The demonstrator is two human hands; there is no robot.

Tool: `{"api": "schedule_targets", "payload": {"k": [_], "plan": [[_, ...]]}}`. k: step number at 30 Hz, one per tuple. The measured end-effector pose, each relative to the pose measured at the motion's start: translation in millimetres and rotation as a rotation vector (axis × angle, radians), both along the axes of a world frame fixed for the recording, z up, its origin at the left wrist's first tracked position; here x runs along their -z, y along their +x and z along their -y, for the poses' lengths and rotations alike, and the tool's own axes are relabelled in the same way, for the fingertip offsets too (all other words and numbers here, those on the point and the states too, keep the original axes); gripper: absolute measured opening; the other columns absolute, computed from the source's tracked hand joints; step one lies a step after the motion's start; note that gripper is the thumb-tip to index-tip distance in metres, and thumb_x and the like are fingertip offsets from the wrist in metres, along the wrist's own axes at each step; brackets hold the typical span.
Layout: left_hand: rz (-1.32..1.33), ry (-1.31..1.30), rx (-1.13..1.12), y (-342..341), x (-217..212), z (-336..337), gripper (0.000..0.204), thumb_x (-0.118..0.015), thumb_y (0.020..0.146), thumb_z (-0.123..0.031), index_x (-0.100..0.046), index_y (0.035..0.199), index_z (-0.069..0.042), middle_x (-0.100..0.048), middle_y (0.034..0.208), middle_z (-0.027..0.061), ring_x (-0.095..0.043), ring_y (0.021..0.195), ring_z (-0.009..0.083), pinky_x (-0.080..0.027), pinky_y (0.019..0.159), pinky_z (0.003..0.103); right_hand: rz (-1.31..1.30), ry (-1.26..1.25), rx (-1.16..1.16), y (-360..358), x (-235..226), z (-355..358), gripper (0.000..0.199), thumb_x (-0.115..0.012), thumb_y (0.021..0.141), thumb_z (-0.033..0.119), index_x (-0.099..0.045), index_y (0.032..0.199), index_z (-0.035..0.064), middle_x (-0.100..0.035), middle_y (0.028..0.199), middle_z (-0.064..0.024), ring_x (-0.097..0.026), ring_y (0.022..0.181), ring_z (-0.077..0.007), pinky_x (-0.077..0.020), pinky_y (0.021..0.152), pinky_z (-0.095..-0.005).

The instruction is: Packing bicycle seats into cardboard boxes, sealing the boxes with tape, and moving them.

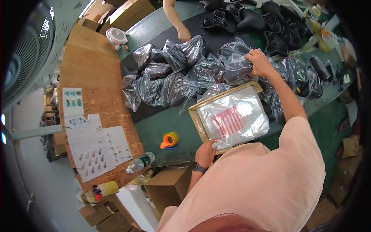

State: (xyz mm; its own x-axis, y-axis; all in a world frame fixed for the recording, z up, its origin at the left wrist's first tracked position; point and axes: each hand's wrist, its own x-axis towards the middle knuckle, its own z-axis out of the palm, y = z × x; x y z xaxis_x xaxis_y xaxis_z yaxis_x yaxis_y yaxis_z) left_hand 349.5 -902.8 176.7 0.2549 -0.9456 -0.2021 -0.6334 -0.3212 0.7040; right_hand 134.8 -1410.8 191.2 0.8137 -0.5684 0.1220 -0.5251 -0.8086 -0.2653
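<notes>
1. Your right hand point(259, 63) is closed over a bagged saddle point(237, 69) at the pile's near edge, just beyond the flat bag stack point(232, 120); your left hand point(205, 152) presses fingers flat on that stack's near corner, gripping nothing.
2. Saddle looks stiff and moderately light, but the film is slippery; grab the body through the plastic.
3. Counts: roughly 10 bagged saddles, about 7 bare saddles point(247, 17), 1 tape dispenser point(169, 140), 1 bottle point(140, 162); a co-worker's hand point(184, 34) is beyond.

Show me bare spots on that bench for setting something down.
Bare green bench between the tape dispenser, the tray of plastic bags and the bagged saddles. The wooden board above the paper sheets is bare too. Crowded around the right hand: wrapped saddles, then unwrapped saddles.
</notes>
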Motion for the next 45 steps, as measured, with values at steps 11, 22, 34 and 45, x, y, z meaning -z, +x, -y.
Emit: {"api": "schedule_targets", "payload": {"k": [11,22,34,45], "plan": [[-0.200,-0.271,-0.011,85,-4,86,0.041,-0.077,0.098,-0.011,-0.070,0.137,-0.004,-0.077,0.126,0.0166,-0.074,0.116,0.0351,-0.058,0.098,0.042,0.511,0.720,0.064,181,-18,-50,0.071,-0.090,0.087,0.047,-0.072,0.141,0.0053,-0.081,0.115,-0.0151,-0.076,0.103,-0.0276,-0.0579,0.095,-0.0372],[-0.334,-0.224,-0.323,39,24,39,0.033,-0.072,0.106,-0.014,-0.072,0.136,0.000,-0.080,0.119,0.0137,-0.076,0.102,0.0225,-0.060,0.093,0.038,0.894,1.018,1.143,-102,121,-2,0.079,-0.084,0.096,0.017,-0.044,0.160,-0.0073,-0.071,0.123,-0.0186,-0.073,0.105,-0.0228,-0.0645,0.087,-0.0368],[0.076,0.333,-0.130,-205,169,240,0.036,-0.080,0.095,-0.041,-0.073,0.102,-0.006,-0.076,0.093,0.0176,-0.074,0.090,0.0400,-0.057,0.079,0.050,0.831,0.889,1.517,-88,258,222,0.068,-0.096,0.075,0.032,-0.075,0.119,-0.0145,-0.074,0.131,-0.0311,-0.075,0.117,-0.0412,-0.0593,0.097,-0.0473],[0.224,0.148,-0.209,-262,173,272,0.028,-0.071,0.103,-0.030,-0.072,0.114,-0.004,-0.072,0.107,0.0182,-0.070,0.097,0.0401,-0.056,0.088,0.051,0.908,0.818,1.603,-139,253,245,0.092,-0.096,0.072,0.041,-0.057,0.139,-0.0079,-0.068,0.135,-0.0223,-0.068,0.122,-0.0362,-0.0562,0.105,-0.0451]]}}
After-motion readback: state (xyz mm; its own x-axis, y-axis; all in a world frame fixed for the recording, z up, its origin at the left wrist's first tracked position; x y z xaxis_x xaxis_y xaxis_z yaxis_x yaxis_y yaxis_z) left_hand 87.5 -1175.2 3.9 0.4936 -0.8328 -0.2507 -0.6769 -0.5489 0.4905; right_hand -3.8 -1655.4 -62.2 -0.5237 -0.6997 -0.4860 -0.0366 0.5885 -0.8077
